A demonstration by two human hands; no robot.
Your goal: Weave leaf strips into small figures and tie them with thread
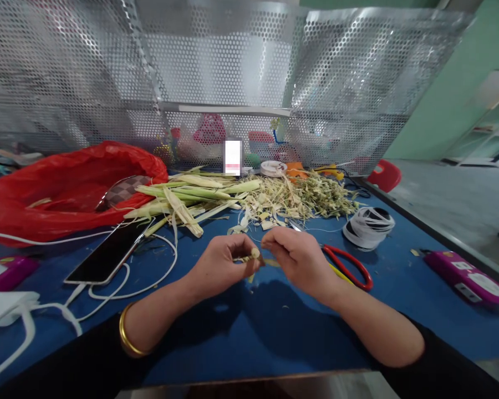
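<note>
My left hand is closed, with thumb and forefinger pinching a small piece of pale plant stalk whose cut, rounded end points right. A few centimetres away, my right hand has its fingers drawn together in a pinch. Whatever it holds, if anything, is too small to make out. Just behind the hands lie pale shreds of dried plant and longer yellow-green stalks or leaves. Scissors with red handles lie beside my right wrist, over something yellow.
A spool of white string or ribbon stands at right, near a purple box. At left are an open red plastic bag, a phone and white cables. A perforated metal screen rises behind the blue table.
</note>
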